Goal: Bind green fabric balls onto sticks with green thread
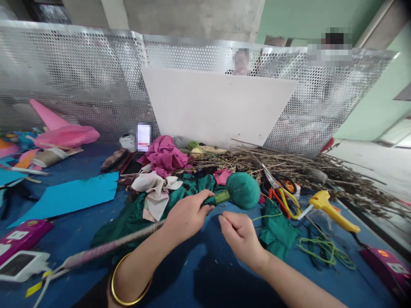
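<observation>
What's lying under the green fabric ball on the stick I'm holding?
Under the green fabric ball lies crumpled green cloth on the blue table. The left hand grips the stick just below it. What the cloth covers cannot be seen.

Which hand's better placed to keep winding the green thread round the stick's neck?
Probably the right hand: it pinches the green thread beside the wrapped neck. The left hand is shut round the stick just below the green ball, holding it.

Craft workshop. Blue table (205, 273) crowded with fabric scraps (165, 156), coloured paper sheets (69, 194), scissors (278, 190), a yellow glue gun (334, 209), green string (327, 250) and a heap of dry twigs (321, 171). Perforated metal screen (80, 77) divides the stations; bare concrete wall (192, 17) behind.
</observation>
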Tool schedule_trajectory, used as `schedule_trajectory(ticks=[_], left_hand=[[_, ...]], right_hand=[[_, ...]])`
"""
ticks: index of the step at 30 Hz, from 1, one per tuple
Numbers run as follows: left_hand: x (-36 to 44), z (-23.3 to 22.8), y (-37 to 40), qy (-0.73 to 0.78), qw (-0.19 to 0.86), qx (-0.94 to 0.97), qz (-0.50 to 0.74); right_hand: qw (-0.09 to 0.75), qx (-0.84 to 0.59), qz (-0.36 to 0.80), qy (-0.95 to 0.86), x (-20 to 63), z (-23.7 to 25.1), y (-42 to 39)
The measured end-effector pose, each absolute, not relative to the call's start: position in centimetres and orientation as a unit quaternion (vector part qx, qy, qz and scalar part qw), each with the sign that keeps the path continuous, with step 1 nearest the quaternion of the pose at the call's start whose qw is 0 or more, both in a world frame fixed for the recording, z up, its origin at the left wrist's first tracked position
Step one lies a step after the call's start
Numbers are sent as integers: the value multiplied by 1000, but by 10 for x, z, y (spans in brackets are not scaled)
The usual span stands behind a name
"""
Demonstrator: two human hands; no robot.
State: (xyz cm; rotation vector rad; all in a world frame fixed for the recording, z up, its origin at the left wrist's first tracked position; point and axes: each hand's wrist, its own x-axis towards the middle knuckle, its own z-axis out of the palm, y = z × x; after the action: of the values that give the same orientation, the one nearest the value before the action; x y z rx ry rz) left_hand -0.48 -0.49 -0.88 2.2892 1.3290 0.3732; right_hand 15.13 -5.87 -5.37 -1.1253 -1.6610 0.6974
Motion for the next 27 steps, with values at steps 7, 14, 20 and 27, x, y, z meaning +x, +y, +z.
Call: schedule_trajectory(ticks=[7,14,20,27], left_hand=[[1,-19,-9,469,192,856,102],[0,-16,-7,466,230,849,99],[1,-12,-11,454,228,859,71],[2,-11,-17,404,204,891,27]], right_hand=[[456,-510,320,-655,153,-48,-56],[315,-520,159,-778,183,-22,-61],[273,-471,-73,-836,199,-17,-56],[258,-462,-68,-846,205,-24,-48]])
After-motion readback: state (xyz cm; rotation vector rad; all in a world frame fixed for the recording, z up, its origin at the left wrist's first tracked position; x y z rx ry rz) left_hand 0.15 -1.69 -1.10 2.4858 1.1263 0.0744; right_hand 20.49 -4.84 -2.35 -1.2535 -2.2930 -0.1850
